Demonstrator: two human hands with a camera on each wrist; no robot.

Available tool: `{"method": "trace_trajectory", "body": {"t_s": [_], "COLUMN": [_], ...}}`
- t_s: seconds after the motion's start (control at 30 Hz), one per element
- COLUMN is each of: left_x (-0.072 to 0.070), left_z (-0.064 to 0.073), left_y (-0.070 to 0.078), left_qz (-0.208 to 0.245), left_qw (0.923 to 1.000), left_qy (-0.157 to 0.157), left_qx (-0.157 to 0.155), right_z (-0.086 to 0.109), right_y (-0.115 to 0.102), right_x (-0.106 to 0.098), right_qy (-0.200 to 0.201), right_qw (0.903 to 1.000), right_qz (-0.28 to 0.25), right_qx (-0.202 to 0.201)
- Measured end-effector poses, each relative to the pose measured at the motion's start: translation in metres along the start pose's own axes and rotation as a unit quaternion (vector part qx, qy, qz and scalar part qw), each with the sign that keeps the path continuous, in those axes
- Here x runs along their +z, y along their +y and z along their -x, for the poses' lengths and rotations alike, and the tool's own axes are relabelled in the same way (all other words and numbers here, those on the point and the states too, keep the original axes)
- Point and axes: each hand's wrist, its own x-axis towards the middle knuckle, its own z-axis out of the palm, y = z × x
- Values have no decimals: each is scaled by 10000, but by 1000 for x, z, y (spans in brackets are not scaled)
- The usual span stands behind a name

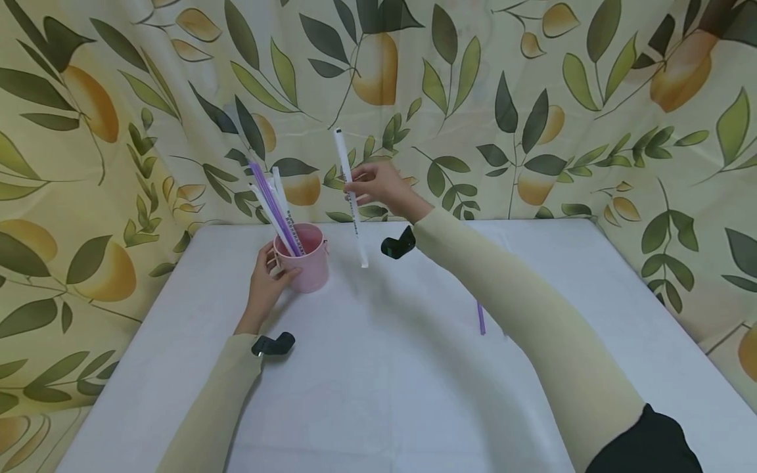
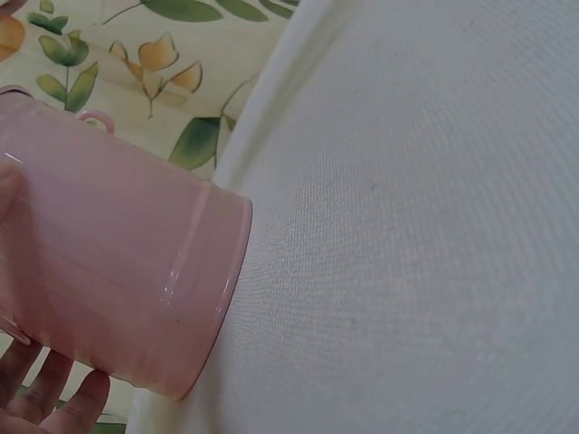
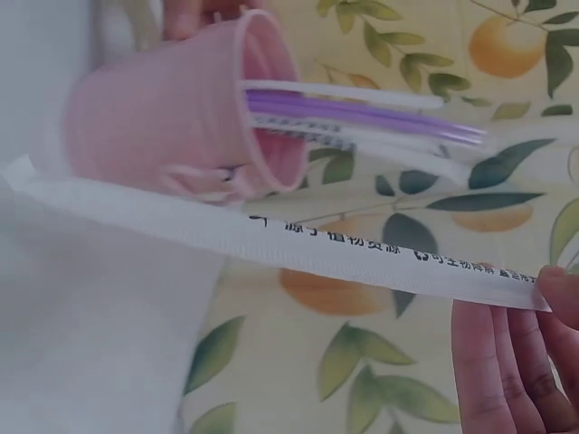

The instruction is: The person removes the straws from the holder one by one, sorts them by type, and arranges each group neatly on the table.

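Note:
A small pink bucket (image 1: 313, 270) stands on the table toward the back left. My left hand (image 1: 265, 284) grips its near left side, with the thumb on one side and fingers on the other in the left wrist view. Several purple straws (image 3: 362, 110) and white paper-wrapped straws lean out of the bucket's mouth. To the right of the bucket, my right hand (image 1: 387, 187) pinches one paper-wrapped straw (image 3: 317, 249) with dark printing along it. That straw is held nearly upright in the head view, its lower end beside the bucket.
A purple straw (image 1: 481, 318) lies on the white-covered table (image 1: 355, 394), partly hidden behind my right forearm. A leaf-and-fruit patterned cloth (image 1: 461, 131) hangs behind the table's back edge. Black wrist mounts (image 1: 397, 243) sit at both cuffs.

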Motion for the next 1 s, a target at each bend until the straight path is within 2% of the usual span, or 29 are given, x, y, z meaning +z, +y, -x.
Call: {"method": "trace_trajectory", "body": {"t_s": [0.33, 0.63, 0.83, 1.0], "left_x": [-1, -1, 0, 0], "left_z": [1, 1, 0, 0], "left_y": [3, 4, 4, 5], "left_qz": [2, 4, -45, 4], "left_qw": [10000, 10000, 9999, 9996], "left_qy": [42, 13, -19, -45], "left_qx": [-60, -51, -132, -280], "right_z": [12, 15, 12, 13], "right_y": [61, 107, 128, 138], "right_x": [-4, 2, 9, 16], "right_qy": [174, 179, 316, 356], "right_qw": [9981, 9917, 9833, 9793], "right_qz": [69, -14, -276, -346], "right_qx": [585, 1275, 1769, 1964]}}
